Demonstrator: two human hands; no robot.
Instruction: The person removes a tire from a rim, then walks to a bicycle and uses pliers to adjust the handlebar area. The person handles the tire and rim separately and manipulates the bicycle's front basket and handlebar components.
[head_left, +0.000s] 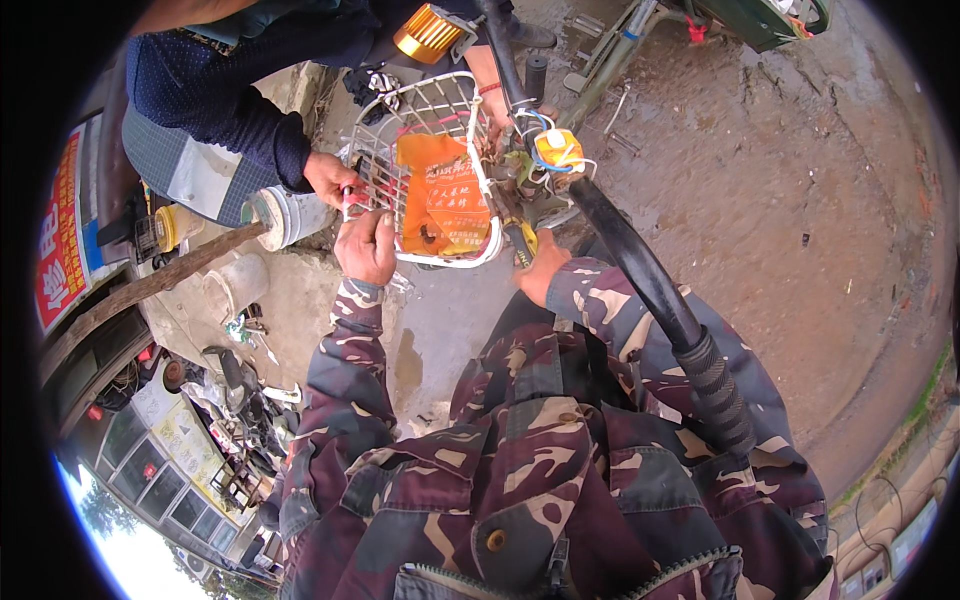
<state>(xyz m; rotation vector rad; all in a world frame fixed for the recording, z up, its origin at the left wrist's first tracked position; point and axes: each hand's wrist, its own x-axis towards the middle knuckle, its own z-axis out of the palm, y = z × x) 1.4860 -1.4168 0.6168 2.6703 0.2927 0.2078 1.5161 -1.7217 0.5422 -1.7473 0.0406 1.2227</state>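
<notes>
A white wire basket (470, 262), with an orange printed sheet (440, 190) lying in it, is mounted at the front of a bike. My left hand (366, 247) is closed around the basket's near left corner. In my right hand (543, 268) are yellow-and-black-handled pliers (520, 238), their head by the basket's right side near the handlebar stem. Exactly what the jaws touch is hard to make out. Another person's hand (330, 178) holds the basket's left rim, just beyond my left hand. That person's other hand (493, 105) reaches behind the basket's far right side.
A black handlebar with a ribbed grip (715, 385) curves past my right forearm. Yellow tape and loose wires (558, 148) wrap its middle, and an orange lamp (430, 35) sits at the far end. White buckets (290, 215) and a wooden pole (150, 285) stand left. Wet ground (800, 200) spreads right.
</notes>
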